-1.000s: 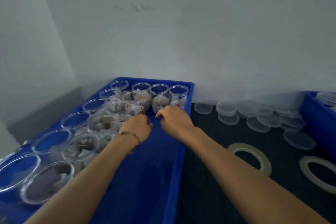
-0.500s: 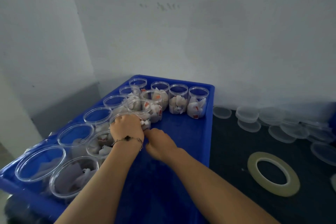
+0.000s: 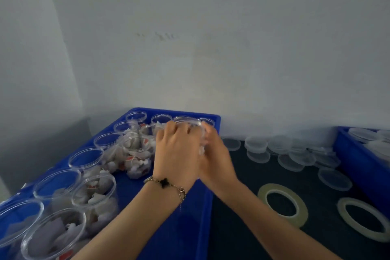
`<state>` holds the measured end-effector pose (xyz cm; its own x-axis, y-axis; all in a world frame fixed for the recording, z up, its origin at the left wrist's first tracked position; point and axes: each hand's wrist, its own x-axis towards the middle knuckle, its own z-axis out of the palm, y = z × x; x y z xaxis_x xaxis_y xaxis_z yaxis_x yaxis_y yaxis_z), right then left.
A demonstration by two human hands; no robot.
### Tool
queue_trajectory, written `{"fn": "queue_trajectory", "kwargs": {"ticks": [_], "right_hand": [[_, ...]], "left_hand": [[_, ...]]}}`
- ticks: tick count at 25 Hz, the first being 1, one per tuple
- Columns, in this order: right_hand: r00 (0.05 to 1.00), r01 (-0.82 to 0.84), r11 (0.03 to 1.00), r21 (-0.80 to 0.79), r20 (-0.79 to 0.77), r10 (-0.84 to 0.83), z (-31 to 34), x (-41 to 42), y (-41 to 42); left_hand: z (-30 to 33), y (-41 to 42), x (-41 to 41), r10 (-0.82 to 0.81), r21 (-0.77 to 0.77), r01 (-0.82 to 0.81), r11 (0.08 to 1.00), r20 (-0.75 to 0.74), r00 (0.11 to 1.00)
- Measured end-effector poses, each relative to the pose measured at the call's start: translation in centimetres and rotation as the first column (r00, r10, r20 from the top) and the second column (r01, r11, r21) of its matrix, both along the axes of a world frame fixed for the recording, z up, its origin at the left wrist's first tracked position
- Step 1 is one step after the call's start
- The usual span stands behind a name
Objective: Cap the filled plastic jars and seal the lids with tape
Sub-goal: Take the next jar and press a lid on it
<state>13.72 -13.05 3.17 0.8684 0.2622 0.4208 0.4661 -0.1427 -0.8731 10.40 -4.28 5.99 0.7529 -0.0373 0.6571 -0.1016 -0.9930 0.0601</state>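
Near right, two tape rolls (image 3: 282, 202) lie flat on the dark table (image 3: 236, 228). Above the blue tray (image 3: 190, 228), the left hand (image 3: 177, 154) and right hand (image 3: 217, 160) together clasp a clear open jar (image 3: 195, 125), fingers curled round it, though blur hides the grip. Tipped, it could spill its contents. Farther right, loose lids (image 3: 256, 143) wait; a skewed lid would seal badly.

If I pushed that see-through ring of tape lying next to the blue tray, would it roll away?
Probably not. The yellowish translucent tape roll lies flat on the dark table mat, so a push would likely just slide it. Stood on its edge, its round shape would probably roll. It looks thin and hollow, so likely light.
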Motion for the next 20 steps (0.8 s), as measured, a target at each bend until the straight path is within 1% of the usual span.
{"fn": "queue_trajectory", "kwargs": {"ticks": [1,2,3,4,5,6,7,9,12,14,16,17,18,19,20], "right_hand": [[0.999,0.040,0.998,0.042,0.019,-0.041,0.7,-0.7,-2.0],[0.994,0.088,0.996,0.024,0.061,-0.089,1.0,-1.5,-4.0],[0.987,0.138,0.990,0.007,0.081,-0.138,0.6,-2.1,-5.9],[0.981,0.183,0.983,-0.013,0.071,-0.181,-0.1,-2.7,-7.7],[0.975,0.222,0.975,-0.030,0.034,-0.221,-1.2,-3.1,-9.4],[0.965,0.262,0.963,-0.056,0.000,-0.262,-2.5,-3.6,-11.0],[0.955,0.288,0.953,-0.094,-0.039,-0.293,-4.0,-4.1,-12.4],[0.941,0.293,0.944,-0.153,-0.129,-0.313,-7.0,-4.9,-14.4],[0.914,0.272,0.943,-0.193,-0.256,-0.316,-10.3,-5.8,-15.8],[0.913,0.231,0.955,-0.187,-0.298,-0.280,-11.5,-6.1,-16.2],[0.936,0.088,0.985,-0.150,-0.325,-0.133,-11.6,-5.9,-17.0],[0.942,-0.010,0.992,-0.127,-0.334,-0.033,-11.4,-5.5,-17.7],[0.940,-0.079,0.989,-0.124,-0.340,0.033,-11.2,-4.7,-18.7],[0.939,-0.072,0.985,-0.158,-0.344,0.013,-11.3,-3.4,-19.9],[0.935,-0.003,0.976,-0.218,-0.346,-0.074,-11.3,-1.5,-21.1]], "left_hand": [[0.6,-1.2,-0.3,-0.079,-0.018,0.080,0.997,0.047,0.996],[0.9,-2.2,-0.5,-0.133,-0.077,0.137,0.988,0.057,0.990],[0.8,-3.2,-0.6,-0.168,-0.174,0.165,0.971,0.000,0.986],[0.5,-4.2,-0.5,-0.207,-0.290,0.167,0.942,-0.114,0.972],[-0.1,-5.3,-0.3,-0.269,-0.402,0.154,0.903,-0.247,0.931],[-0.8,-6.4,-0.1,-0.344,-0.492,0.135,0.860,-0.364,0.865],[-1.7,-7.5,0.1,-0.406,-0.541,0.122,0.832,-0.443,0.799],[-4.0,-9.1,0.4,-0.463,-0.549,0.131,0.825,-0.527,0.712],[-6.8,-10.4,0.3,-0.475,-0.510,0.137,0.850,-0.627,0.618],[-8.0,-10.3,0.3,-0.457,-0.472,0.148,0.869,-0.652,0.605],[-8.8,-9.9,0.4,-0.454,-0.461,0.162,0.873,-0.642,0.618],[-9.1,-9.6,0.5,-0.458,-0.465,0.164,0.870,-0.642,0.615],[-9.2,-9.4,0.6,-0.467,-0.475,0.161,0.865,-0.647,0.603],[-9.3,-9.1,0.8,-0.480,-0.490,0.158,0.858,-0.653,0.585],[-9.3,-8.9,0.9,-0.498,-0.505,0.159,0.848,-0.656,0.567]]}}
